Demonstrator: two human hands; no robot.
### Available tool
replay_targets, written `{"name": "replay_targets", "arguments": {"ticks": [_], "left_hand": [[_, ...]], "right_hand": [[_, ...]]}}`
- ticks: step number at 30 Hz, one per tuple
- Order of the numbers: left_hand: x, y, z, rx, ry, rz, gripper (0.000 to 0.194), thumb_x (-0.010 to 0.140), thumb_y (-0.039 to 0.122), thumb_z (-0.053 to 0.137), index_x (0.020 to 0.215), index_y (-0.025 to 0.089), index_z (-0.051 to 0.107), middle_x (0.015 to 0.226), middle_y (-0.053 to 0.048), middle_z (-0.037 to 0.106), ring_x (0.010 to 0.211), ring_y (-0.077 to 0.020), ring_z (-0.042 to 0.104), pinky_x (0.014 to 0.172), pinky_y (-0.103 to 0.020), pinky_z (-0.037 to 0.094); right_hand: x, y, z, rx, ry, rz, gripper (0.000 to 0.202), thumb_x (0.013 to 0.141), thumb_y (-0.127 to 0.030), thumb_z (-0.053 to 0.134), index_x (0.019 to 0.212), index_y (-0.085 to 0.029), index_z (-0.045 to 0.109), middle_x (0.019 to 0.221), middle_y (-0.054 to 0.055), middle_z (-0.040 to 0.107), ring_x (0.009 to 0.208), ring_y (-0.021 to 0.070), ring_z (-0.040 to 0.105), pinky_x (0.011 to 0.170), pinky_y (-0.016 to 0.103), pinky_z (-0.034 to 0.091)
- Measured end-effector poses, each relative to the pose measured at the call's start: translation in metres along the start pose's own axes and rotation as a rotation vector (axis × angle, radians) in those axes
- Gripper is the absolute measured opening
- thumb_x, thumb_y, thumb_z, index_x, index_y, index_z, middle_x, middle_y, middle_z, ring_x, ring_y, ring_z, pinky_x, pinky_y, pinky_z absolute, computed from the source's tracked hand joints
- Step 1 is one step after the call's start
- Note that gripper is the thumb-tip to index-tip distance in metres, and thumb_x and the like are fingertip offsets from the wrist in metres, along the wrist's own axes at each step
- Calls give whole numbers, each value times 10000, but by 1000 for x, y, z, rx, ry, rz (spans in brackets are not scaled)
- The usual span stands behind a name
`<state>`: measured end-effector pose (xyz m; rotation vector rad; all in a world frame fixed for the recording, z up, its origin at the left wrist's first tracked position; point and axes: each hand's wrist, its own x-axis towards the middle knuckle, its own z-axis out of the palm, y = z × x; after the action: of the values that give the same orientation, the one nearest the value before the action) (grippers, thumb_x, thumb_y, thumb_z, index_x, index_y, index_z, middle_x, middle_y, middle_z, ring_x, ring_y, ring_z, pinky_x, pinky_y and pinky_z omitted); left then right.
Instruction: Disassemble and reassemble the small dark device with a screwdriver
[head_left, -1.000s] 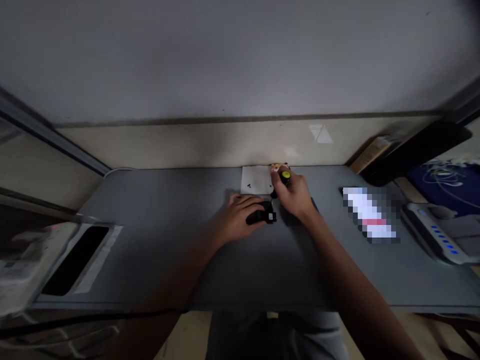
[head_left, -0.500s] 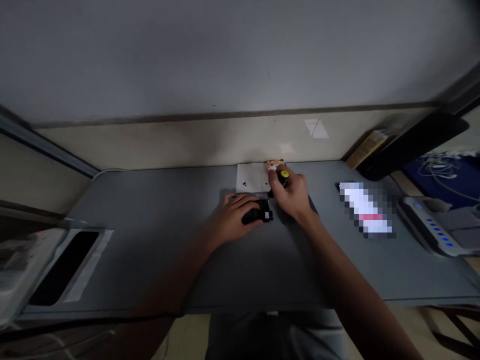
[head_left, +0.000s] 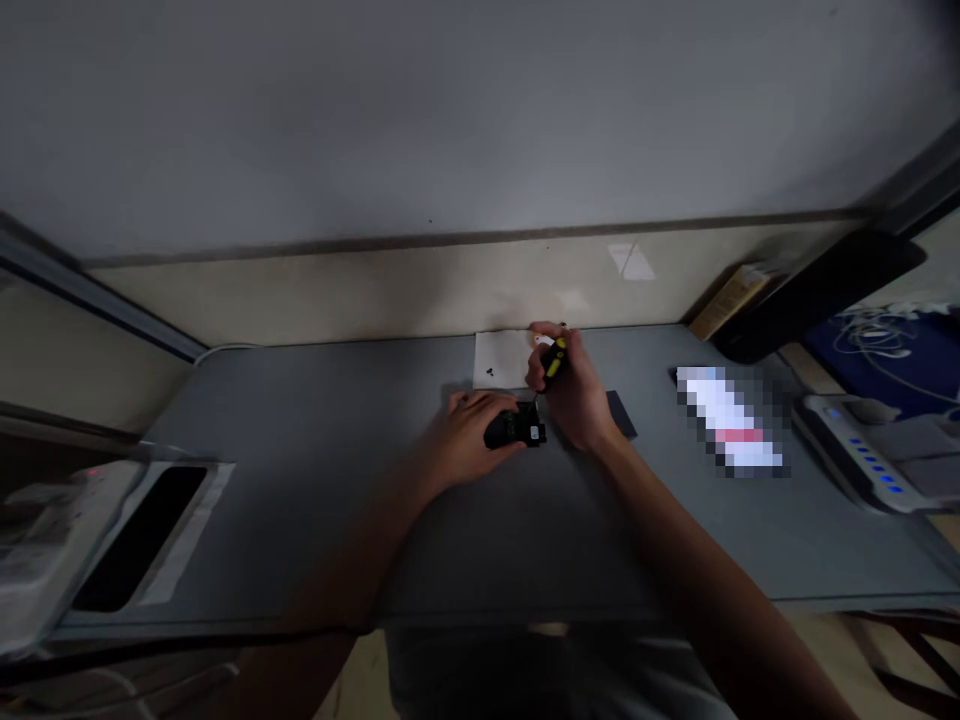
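A small black device (head_left: 515, 429) with a white label lies on the grey table (head_left: 315, 450). My left hand (head_left: 469, 432) grips its left side and holds it down. My right hand (head_left: 571, 392) holds a screwdriver with a yellow and black handle (head_left: 553, 362), tilted so its tip points down at the device's right end. Just behind the hands lies a white sheet of paper (head_left: 501, 358) with a few tiny dark screws (head_left: 490, 373) on it.
A dark flat card (head_left: 622, 412) lies to the right of my right hand. Further right are a blurred white object (head_left: 731, 420) and a grey device with blue lights (head_left: 862, 455). A white box with a dark opening (head_left: 135, 535) sits at the left. A wall stands behind.
My right hand has tipped the screwdriver over, so its yellow handle shows side-on, and shifted slightly left towards the device. The left hand stays on the black device.
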<state>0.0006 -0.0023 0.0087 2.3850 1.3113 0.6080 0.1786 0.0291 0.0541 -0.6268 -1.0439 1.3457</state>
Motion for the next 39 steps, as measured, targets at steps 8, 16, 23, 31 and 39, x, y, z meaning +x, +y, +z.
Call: {"name": "replay_targets", "arguments": {"ticks": [8,16,23,31,39], "left_hand": [[1,5,-3,22,10,33,300,920,370,763,1185,271,662,1322,-58,726,1291,-293,629,1106,-457,428],[1,4,-2,44,37,52,264,929,374,756,1156,264,677,1311,-65,735,1263,-296,647,1093,-478,426],[0,4,-1,89,27,94,196,960,377,720,1126,274,706,1340,-65,725,1279,-285,638,1115,-491,412],[-1,5,1,107,27,88,180,987,385,681,1132,289,727,1360,-63,721,1305,-288,621,1134,-512,416],[0,8,-1,96,12,70,210,983,407,691,1154,293,735,1364,-57,723,1290,-283,624,1148,-519,391]], "right_hand": [[-2,-4,0,-62,34,4,590,762,-610,847,775,-262,370,646,-96,447,485,71,398,469,242,335],[2,-7,0,66,52,38,557,786,-793,699,857,-252,585,684,-43,467,564,105,428,535,275,377],[2,-6,-8,-75,9,20,584,753,-677,822,696,-238,441,650,-62,460,504,74,368,491,261,313],[3,-8,-5,105,9,39,474,768,-676,799,806,-238,624,775,-20,516,647,114,500,604,284,450],[3,-6,-13,-92,5,-14,609,750,-733,784,751,-256,406,574,-106,396,449,67,339,442,231,320]]}}
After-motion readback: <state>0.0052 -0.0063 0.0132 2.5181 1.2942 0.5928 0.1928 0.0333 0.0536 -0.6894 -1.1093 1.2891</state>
